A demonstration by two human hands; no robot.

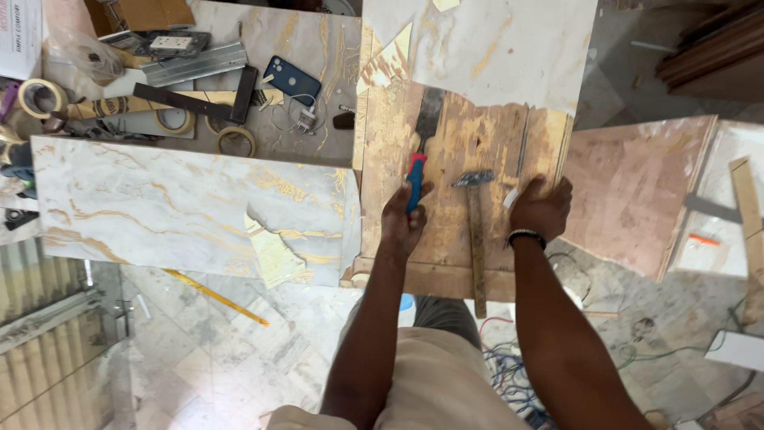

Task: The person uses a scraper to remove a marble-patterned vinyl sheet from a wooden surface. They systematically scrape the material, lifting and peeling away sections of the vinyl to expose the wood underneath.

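Nearest to the camera, the two forearms of the person reach forward over a plywood board (461,159), which lies on the bench (302,48). The left hand (403,219) is closed around the red and blue handle of a chisel (422,151). The dark blade points away from the body and lies flat against the bare wood, just below the edge of the marble-pattern laminate (493,48) that covers the far part of the board. It seems the blade is held so low in order to get under this sheet. The right hand (543,205) presses on the right edge of the board with the fingers curled over it, holding nothing else; probably it keeps the board from sliding. A black band sits on this wrist.

Between the two hands a hammer (476,231) rests on the wood, the head far and the wooden handle toward the person, near for either hand.

To the left, a long marble-pattern panel (159,207) lies with a broken laminate piece (274,255) on it. Further away the bench carries tape rolls (40,97), a dark blue phone (292,80) with a white cable, a metal square (199,97) and small clutter
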